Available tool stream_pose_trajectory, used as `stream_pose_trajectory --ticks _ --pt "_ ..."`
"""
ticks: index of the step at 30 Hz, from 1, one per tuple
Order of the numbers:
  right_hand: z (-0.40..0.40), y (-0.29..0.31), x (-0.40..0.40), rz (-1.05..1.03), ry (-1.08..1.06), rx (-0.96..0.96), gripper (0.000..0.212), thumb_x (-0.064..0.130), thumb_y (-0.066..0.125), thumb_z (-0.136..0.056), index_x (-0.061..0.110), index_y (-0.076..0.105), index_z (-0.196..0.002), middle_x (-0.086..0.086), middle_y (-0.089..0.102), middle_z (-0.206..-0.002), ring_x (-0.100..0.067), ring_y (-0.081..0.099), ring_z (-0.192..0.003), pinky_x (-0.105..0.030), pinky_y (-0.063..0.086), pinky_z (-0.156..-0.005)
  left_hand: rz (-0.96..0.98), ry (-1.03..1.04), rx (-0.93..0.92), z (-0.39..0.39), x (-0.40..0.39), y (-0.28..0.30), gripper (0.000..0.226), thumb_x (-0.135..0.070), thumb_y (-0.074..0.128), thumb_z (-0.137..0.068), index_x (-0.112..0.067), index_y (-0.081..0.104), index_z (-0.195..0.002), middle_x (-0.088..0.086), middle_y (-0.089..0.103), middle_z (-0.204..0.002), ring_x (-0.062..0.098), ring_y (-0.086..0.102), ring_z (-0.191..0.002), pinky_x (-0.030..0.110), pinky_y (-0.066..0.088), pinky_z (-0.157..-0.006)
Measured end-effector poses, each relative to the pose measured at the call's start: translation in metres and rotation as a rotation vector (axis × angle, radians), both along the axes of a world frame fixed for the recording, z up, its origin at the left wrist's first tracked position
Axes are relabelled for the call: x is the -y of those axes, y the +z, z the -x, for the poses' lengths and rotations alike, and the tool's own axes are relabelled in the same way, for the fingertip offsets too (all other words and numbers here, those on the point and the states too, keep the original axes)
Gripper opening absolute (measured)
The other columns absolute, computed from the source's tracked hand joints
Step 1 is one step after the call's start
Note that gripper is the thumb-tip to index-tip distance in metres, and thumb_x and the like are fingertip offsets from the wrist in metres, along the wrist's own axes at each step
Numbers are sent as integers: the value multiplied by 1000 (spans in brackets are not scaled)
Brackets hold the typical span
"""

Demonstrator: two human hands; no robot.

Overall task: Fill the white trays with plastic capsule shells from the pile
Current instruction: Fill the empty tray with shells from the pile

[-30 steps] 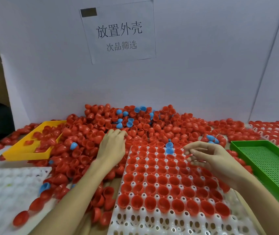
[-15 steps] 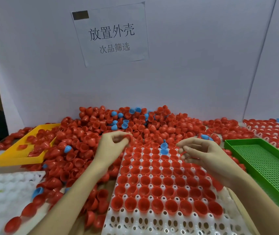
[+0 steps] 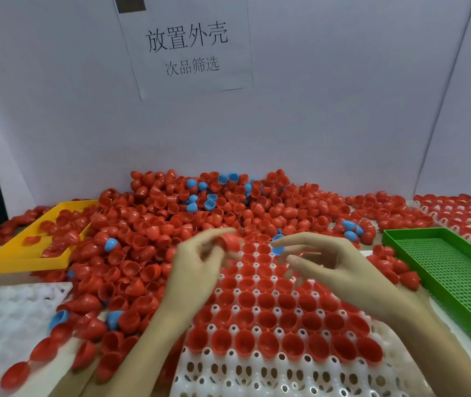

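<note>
1. Head view: left hand [image 3: 197,270] pinches a red shell [image 3: 228,241] over the white tray [image 3: 280,371]'s 11 o'clock corner.
2. Right hand [image 3: 340,270] – fingers loosely spread, holding nothing, above the tray.
3. Pile [image 3: 199,213] lies at 12 o'clock of the tray – green tray [image 3: 457,282] at 3.

Pale partition wall [image 3: 328,110] behind, paper sign [image 3: 185,47] taped on it (black Chinese characters) — dark gap far left

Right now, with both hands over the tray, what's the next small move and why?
Probably lower the left hand and set its red shell into an empty socket of the white tray. The fingers already hold it above the tray's far end, but blur hides which sockets there are free.
</note>
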State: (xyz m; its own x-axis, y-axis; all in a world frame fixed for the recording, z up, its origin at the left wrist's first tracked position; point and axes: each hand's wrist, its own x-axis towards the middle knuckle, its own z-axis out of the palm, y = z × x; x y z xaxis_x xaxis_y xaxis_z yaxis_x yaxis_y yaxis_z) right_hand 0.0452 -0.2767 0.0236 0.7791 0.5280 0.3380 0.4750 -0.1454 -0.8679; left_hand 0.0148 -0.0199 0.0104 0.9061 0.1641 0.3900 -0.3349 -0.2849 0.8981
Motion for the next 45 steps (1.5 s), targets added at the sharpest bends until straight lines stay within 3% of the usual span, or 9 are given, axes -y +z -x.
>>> stream_pose_trajectory --ticks 2,4,6,9,15,22,28,36,45 --pt "-4 1 5 -8 -85 -1 23 27 67 -101 36 76 -120 2 79 -111 -22 78 -96 -32 64 -86 -40 382 83 -9 -36 5 34 -6 52 -106 -22 71 -129 -2 79 -100 7 75 -87 21 60 -79" --pt "-7 -1 9 -6 -131 -9 22 25 66 -102 38 78 -114 5 80 -109 -20 78 -94 -27 63 -84 -131 603 -12 -17 -72 10 48 -2 43 -105 -14 53 -151 10 65 -140 15 63 -124 31 51 -106" --pt "-9 -2 11 4 -144 -21 25 21 65 -103 40 79 -110 5 80 -106 -19 78 -92 -26 63 -83 -246 673 -159 -23 -90 12 60 0 43 -102 -10 34 -161 12 30 -168 25 22 -157 47 18 -129" --pt "-10 -4 10 20 -134 -33 29 17 63 -104 41 79 -107 3 80 -102 -20 78 -89 -26 62 -82 -441 785 20 -32 -91 11 54 1 53 -96 -11 53 -149 11 39 -163 28 22 -156 51 12 -124" --pt "-12 -5 9 7 -136 -45 29 14 62 -105 36 81 -105 -1 80 -99 -22 78 -86 -28 63 -80 -682 355 15 -94 -73 26 25 -6 59 -99 -10 67 -122 6 67 -121 24 63 -114 36 52 -97" --pt "-16 -7 14 11 -166 -51 31 12 60 -106 35 81 -104 -2 80 -98 -22 78 -86 -31 64 -79 -1143 74 -14 -160 -46 16 32 -18 58 -104 -12 61 -135 4 56 -135 24 53 -128 42 50 -103" --pt "-18 -9 15 33 -180 -42 27 10 61 -106 27 81 -107 0 80 -97 -20 78 -85 -27 63 -77 -1455 -56 -34 -186 -11 -1 65 -27 56 -104 -27 28 -163 2 30 -167 26 32 -150 48 35 -119" --pt "-21 -11 18 40 -190 -54 24 8 60 -106 20 81 -107 -1 80 -94 -20 78 -82 -25 61 -74 -1172 -29 -121 -195 -1 -11 41 -8 63 -94 -14 51 -133 7 60 -129 30 43 -127 47 42 -108" --pt "-20 -8 20 35 -212 -64 24 8 60 -106 20 81 -106 -1 80 -93 -20 78 -82 -24 61 -73 -633 58 87 -159 -22 2 27 -25 84 -87 -18 74 -110 -7 72 -84 7 68 -83 29 58 -82"
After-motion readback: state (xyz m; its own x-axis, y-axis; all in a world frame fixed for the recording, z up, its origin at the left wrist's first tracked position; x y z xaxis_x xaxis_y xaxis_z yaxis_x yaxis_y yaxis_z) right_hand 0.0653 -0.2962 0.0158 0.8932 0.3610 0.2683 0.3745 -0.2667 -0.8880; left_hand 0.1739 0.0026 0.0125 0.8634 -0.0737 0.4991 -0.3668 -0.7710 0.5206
